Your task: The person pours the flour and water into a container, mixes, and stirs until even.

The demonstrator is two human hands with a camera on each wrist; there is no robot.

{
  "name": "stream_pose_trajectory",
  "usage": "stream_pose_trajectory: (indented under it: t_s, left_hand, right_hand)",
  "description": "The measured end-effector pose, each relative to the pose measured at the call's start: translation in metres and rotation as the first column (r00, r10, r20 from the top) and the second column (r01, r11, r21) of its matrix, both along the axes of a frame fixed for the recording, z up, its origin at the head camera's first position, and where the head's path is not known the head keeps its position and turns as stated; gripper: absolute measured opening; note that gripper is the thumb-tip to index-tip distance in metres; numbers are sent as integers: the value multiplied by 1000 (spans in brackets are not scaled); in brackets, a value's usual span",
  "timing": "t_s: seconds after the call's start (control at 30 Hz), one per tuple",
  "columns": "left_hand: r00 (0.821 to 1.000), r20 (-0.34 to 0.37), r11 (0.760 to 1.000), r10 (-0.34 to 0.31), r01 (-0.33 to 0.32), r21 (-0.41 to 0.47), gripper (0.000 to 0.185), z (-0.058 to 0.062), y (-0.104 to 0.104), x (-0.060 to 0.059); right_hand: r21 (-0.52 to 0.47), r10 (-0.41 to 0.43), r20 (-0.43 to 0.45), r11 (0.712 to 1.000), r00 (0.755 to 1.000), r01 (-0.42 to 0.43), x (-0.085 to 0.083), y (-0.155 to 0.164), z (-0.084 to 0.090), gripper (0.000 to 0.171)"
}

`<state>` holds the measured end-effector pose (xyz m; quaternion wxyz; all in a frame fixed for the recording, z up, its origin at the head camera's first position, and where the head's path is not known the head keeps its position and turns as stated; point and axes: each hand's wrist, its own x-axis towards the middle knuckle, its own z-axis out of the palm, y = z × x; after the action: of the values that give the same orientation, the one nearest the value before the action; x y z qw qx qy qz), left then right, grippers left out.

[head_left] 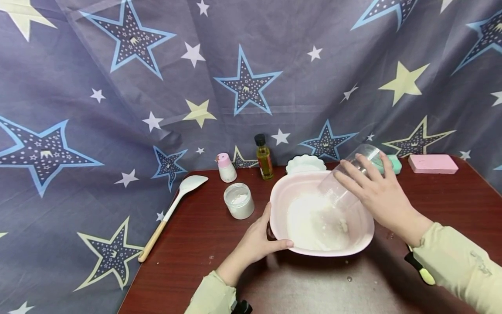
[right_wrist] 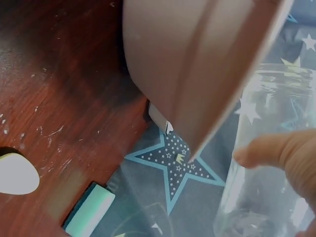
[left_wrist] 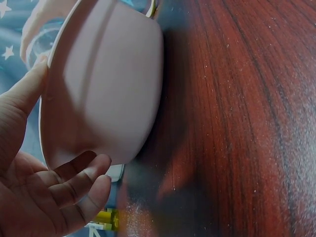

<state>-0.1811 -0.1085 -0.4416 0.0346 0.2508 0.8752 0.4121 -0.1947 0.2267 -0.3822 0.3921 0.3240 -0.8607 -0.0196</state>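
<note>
A pale pink basin (head_left: 280, 205) stands on the table with white liquid or paste (head_left: 303, 222) in it. My left hand (head_left: 255, 240) holds its near left side, the thumb at the rim and the fingers bent against the outer wall (left_wrist: 113, 89). Over the basin's right side, my right hand (head_left: 374, 189) grips a clear jar (head_left: 337, 189), tipped with its lower end inside the basin. In the right wrist view the jar (right_wrist: 261, 192) looks see-through, with the thumb across it. A small pale lump (head_left: 343, 225) shows near the basin's right inner wall.
Left of the basin are an open tub of white stuff (head_left: 240, 208), a pink-topped shaker (head_left: 226, 171), a bottle of yellow liquid (head_left: 264, 160) and a spatula (head_left: 172, 209). Behind it sits a scalloped white dish (head_left: 306, 163); farther right are a green sponge (head_left: 395, 165) and pink block (head_left: 433, 164).
</note>
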Motion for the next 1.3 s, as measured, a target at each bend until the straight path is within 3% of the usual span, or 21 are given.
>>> stream_pose_trajectory:
  t_s: [0.13, 0.3, 0.37, 0.47, 0.7, 0.87, 1.03, 1.17, 1.3]
  left_hand:
    - [1000, -4, 1000, -3, 3, 4, 114, -1, 0, 0]
    - [1000, 2, 1000, -5, 5, 13, 114, -2, -1, -1]
    - [1000, 5, 1000, -3, 3, 13, 113, -1, -1, -1]
    - [1000, 6, 1000, 0, 0, 9, 113, -1, -1, -1]
    - [1000, 14, 1000, 1, -1, 15, 114, -1, -1, -1]
    - [1000, 21, 1000, 13, -12, -4, 115, -2, -1, 0]
    - [1000, 12, 1000, 13, -13, -10, 115, -2, -1, 0]
    - [1000, 9, 1000, 14, -14, -14, 115, -2, -1, 0]
    - [1000, 7, 1000, 17, -17, -22, 115, -2, -2, 0]
  right_hand:
    - [-96, -6, 5, 995, 1000, 6, -2, 9, 4, 52]
    - [-198, -38, 67, 979, 997, 51, -7, 29, 5, 82]
    - [-248, -52, 118, 965, 992, 80, -10, 38, 5, 91]
    - [-355, -62, 217, 925, 974, 138, -14, 50, 3, 91]
    - [-577, -56, 433, 750, 900, 324, -19, 82, -18, 96]
    - [-630, -18, 530, 661, 848, 408, -22, 104, -37, 94]
    - [-618, -26, 613, 607, 789, 500, -23, 119, -56, 90]
    - [-598, 3, 681, 578, 732, 555, -24, 127, -65, 103]
    - [-598, 47, 721, 546, 691, 587, -26, 132, -72, 111]
